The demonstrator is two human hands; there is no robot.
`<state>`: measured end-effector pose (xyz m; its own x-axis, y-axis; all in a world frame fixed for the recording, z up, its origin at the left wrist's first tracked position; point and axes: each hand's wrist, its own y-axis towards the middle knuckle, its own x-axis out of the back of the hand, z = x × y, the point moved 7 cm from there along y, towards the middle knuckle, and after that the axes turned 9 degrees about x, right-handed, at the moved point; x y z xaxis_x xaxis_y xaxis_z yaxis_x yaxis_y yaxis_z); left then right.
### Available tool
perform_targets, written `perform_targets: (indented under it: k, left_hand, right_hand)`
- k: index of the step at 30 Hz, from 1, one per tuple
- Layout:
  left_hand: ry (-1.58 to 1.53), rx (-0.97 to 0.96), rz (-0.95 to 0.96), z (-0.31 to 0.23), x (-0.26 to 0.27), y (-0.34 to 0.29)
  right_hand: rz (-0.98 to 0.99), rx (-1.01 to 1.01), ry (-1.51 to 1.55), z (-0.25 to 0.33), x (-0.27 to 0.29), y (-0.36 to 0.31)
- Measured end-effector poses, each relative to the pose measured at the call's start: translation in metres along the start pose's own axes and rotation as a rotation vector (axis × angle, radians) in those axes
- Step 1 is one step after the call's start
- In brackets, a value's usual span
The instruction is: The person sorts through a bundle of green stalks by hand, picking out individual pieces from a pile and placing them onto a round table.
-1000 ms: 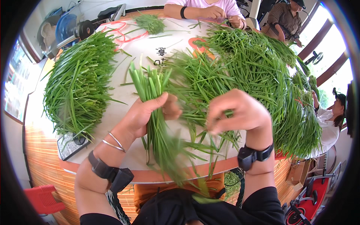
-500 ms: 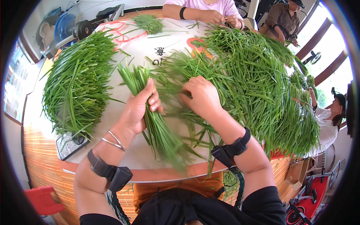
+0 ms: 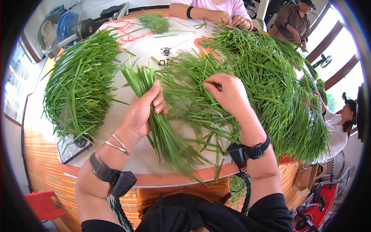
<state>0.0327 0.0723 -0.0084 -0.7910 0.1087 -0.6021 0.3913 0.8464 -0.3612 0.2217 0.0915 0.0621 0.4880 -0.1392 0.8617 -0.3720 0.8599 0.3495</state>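
Observation:
My left hand (image 3: 146, 107) is closed around a bunch of garlic chives (image 3: 164, 135), its pale cut ends pointing up and away and its leaves hanging toward the near table edge. To the right, my right hand (image 3: 228, 92) hovers low over loose chives (image 3: 193, 69), thumb and fingertips pinched together; what they hold, if anything, is hidden. A large heap of chives (image 3: 262, 77) lies beyond and to the right of that hand. Another thick, neater pile of chives (image 3: 79, 85) rests on the left.
The white table (image 3: 143, 154) has an orange edge. A phone-like flat dark object (image 3: 72, 150) lies under the left pile. Pink ribbon (image 3: 135, 38) and a small green heap (image 3: 154, 23) are at the far side. A person's hands (image 3: 232, 20) work opposite; others stand at right.
My right hand has moved right, away from the held bunch, and its fingers have drawn into a tighter pinch. My left hand keeps the bunch in nearly the same place.

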Motion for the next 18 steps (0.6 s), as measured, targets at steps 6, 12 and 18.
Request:
perform_targets:
  k: [6, 12, 18]
  left_hand:
    - [0.003, 0.024, 0.022, 0.004, -0.002, 0.002]
    - [0.006, 0.018, -0.004, 0.003, 0.001, 0.002]
    - [0.035, 0.03, -0.024, 0.003, -0.002, -0.001]
  right_hand:
    - [-0.058, 0.253, -0.177, 0.017, -0.034, -0.001]
    - [-0.229, 0.092, 0.056, 0.005, -0.01, 0.003]
    - [-0.254, -0.098, 0.687, -0.016, -0.005, 0.001]
